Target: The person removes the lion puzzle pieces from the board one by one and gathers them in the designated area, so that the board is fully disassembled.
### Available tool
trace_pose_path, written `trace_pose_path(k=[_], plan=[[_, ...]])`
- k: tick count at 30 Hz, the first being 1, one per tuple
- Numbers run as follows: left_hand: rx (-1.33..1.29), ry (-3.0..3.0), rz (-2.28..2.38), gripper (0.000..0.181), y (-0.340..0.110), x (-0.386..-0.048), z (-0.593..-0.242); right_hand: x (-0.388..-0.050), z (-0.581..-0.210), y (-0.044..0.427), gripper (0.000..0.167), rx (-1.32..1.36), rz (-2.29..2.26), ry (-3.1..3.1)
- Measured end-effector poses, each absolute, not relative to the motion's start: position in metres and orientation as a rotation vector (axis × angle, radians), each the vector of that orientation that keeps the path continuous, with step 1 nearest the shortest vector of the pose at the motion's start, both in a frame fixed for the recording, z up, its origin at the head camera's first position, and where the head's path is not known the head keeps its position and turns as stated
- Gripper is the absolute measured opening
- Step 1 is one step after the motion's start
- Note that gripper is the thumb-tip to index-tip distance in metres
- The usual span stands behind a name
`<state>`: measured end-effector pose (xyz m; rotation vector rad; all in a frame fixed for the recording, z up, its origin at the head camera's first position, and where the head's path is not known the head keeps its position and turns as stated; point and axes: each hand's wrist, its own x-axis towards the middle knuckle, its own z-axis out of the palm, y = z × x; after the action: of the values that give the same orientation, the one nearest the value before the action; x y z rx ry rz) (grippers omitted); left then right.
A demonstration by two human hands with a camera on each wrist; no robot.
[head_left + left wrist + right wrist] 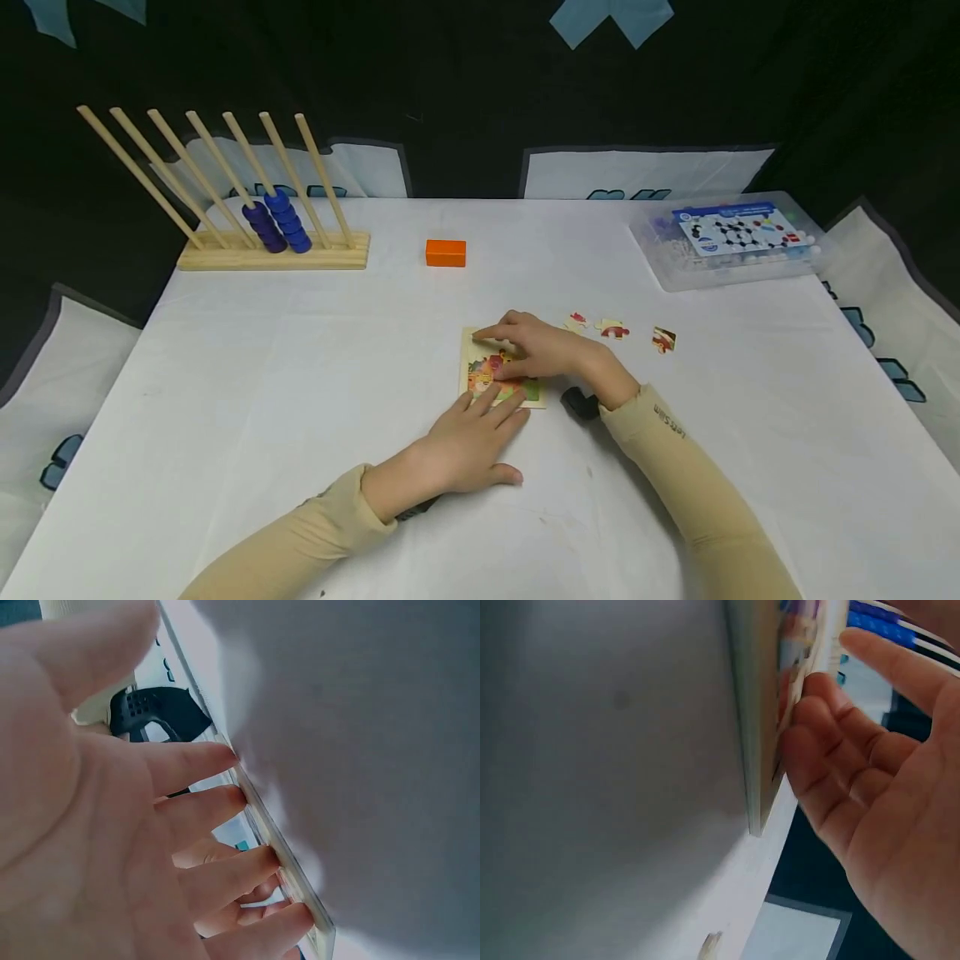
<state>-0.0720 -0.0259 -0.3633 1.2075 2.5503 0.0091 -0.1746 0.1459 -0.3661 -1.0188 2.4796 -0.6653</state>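
A small wooden jigsaw board (465,363) with a pale frame and a colourful picture lies flat on the white table. My left hand (474,440) has its fingers spread, their tips resting on the board's near edge. In the left wrist view these fingertips touch the board's rim (301,880). Over the board's upper part is my right hand (546,346), its fingertips touching the picture. From the right wrist, the board (757,750) appears edge-on, with loosely bent fingers (817,761) against its face. The right hand partly hides the picture.
Three loose jigsaw pieces (613,330) lie right of the board. Behind it sits an orange block (446,253). A wooden peg abacus (273,260) with blue beads stands at the back left, and a clear plastic box (675,271) at the back right.
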Motion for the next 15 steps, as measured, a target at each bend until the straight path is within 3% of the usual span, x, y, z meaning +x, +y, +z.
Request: trace_pose_path(k=[15], plan=[[1.238, 2.554, -0.052, 0.076, -0.028, -0.073, -0.364, -0.186, -0.373, 0.146, 0.051, -1.080, -0.769, 2.281]])
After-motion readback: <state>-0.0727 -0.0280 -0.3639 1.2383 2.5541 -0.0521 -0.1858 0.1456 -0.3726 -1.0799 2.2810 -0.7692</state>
